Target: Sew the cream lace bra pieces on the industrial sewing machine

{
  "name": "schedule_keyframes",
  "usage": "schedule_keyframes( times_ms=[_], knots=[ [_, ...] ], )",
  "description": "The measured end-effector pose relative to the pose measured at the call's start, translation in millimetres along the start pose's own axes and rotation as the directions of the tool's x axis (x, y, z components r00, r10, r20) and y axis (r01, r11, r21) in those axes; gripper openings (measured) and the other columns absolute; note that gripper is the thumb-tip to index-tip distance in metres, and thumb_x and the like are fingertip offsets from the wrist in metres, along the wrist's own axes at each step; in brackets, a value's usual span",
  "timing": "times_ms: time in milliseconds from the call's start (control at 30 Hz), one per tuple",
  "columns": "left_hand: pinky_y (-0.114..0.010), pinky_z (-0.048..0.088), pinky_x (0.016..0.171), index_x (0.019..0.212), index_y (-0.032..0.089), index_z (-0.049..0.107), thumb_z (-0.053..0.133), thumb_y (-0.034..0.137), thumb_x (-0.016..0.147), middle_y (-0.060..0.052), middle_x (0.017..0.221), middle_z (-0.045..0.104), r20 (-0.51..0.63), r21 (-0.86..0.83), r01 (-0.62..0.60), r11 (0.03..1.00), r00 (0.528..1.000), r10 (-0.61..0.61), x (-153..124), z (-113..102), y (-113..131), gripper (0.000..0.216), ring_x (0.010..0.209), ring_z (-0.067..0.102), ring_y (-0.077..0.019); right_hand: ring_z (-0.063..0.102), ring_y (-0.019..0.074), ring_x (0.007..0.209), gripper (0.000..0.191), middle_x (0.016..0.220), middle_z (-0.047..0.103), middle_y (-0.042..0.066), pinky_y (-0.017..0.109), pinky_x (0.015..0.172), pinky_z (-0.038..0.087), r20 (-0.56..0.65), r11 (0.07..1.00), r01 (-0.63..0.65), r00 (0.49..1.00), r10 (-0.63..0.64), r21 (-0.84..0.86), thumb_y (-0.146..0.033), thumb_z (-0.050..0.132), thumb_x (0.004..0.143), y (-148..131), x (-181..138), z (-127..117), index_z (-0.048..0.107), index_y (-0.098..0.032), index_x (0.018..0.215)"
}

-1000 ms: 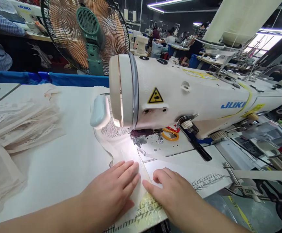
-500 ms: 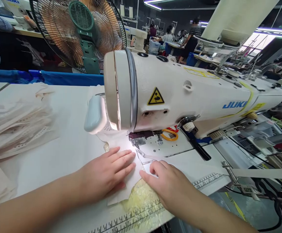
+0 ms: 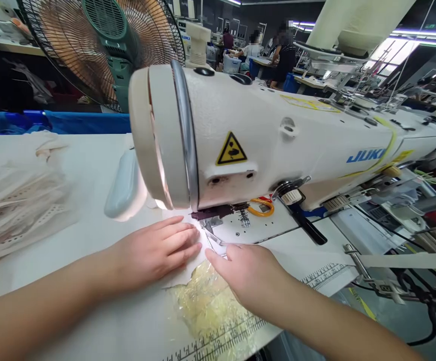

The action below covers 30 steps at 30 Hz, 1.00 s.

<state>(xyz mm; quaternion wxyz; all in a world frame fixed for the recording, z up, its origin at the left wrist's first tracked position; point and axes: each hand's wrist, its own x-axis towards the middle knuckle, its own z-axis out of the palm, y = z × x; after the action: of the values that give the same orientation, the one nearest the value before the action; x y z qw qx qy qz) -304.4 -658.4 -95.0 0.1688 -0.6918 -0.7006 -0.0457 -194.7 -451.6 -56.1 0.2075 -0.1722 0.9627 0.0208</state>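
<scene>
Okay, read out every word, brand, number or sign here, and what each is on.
"JUK", blue lettering, its last part unclear: side of the sewing machine.
Yellow warning triangle, pictogram only: machine head.
Ruler markings along the table edge: numbers too blurred.
Yellow sticker on the machine's top: unreadable.

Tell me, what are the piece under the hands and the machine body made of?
The piece under the left hand looks like thin white cloth, matt and limp. The machine body looks like cream-painted metal, semi-gloss with soft highlights; plastic cannot be excluded.
</scene>
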Motion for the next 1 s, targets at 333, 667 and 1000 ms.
schedule_keyframes(
  times_ms=[333, 667, 1000],
  knots=[
    [-0.039, 0.039, 0.105, 0.112, 0.018, 0.064, 0.036, 0.014, 0.096, -0.006, 0.106, 0.069, -0.032, 0.001, -0.044, 0.999, 0.999, 0.044, 8, -1, -9, 0.033, 0.103, 0.059, -0.0216, 0.061, 0.0175, 0.056, 0.098, 0.066, 0.067, 0.003, 0.023, 0.043, 0.032, 0.119, 0.992, -0.075, 0.989, 0.087, -0.099, -0.005, 0.067, 0.060, -8, 18, -9, 0.024, -0.019, 0.147],
    [-0.026, 0.048, 0.062, 0.107, 0.022, 0.067, 0.031, 0.015, 0.097, -0.003, 0.107, 0.071, -0.065, 0.154, -0.019, 0.988, 0.998, 0.029, 5, 3, -24, 0.038, 0.096, 0.063, -0.0181, 0.063, 0.0208, 0.060, 0.100, 0.073, 0.070, 0.008, 0.026, 0.045, 0.038, 0.123, 0.992, -0.117, 0.985, 0.121, -0.036, -0.012, 0.069, 0.061, -18, 24, -15, 0.021, -0.013, 0.149],
    [-0.033, 0.050, 0.085, 0.123, 0.037, 0.060, 0.034, 0.021, 0.093, 0.001, 0.107, 0.071, 0.058, 0.053, 0.329, 0.943, 0.941, -0.332, -5, 22, -39, 0.043, 0.092, 0.065, -0.0192, 0.064, 0.0213, 0.068, 0.101, 0.083, 0.069, 0.009, 0.028, 0.051, 0.046, 0.123, 0.992, -0.123, 0.985, 0.122, -0.004, -0.013, 0.069, 0.062, -20, 15, -5, 0.020, -0.016, 0.150]
  ],
)
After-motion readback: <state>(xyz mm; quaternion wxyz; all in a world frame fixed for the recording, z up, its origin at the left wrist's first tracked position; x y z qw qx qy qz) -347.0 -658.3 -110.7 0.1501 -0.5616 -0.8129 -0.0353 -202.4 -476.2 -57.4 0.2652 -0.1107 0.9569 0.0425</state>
